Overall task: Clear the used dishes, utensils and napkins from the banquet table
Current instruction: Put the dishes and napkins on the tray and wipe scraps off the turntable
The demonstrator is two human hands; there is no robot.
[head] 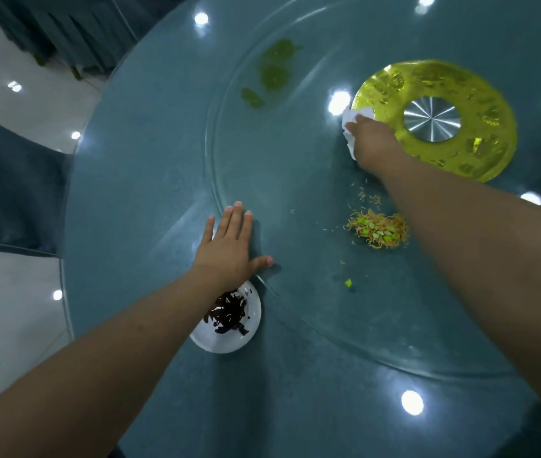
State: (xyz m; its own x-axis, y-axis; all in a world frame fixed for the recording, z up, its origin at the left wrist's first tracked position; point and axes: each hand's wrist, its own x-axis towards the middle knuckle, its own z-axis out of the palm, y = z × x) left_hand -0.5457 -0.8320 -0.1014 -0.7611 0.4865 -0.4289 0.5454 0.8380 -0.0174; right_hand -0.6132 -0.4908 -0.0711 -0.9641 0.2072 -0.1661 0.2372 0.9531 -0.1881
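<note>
Left hand: flat, fingers straight and together, palm down on the edge of the glass turntable; holding nothing; probably placed there to steady the turntable or stop it turning while the other arm reaches.

Right hand: stretched far across, fingers curled over a crumpled white napkin, pressed against the glass just beside the yellow ring; grip looks like gathering or wiping, cannot tell which.

Napkin: bunched under the right hand, at the near-left edge of the yellow ring, on the turntable.

White plate: on the table just outside the turntable rim, partly under the left wrist; dark food scraps on it; not yet collected.

Spilled noodles: loose pile with green bits, on the glass between the two arms, near the right forearm; stray bits scattered around.

Green smear: far side of the turntable, well apart from both hands.

Likely step: picking up the napkin, plate and spills left to do.
</note>
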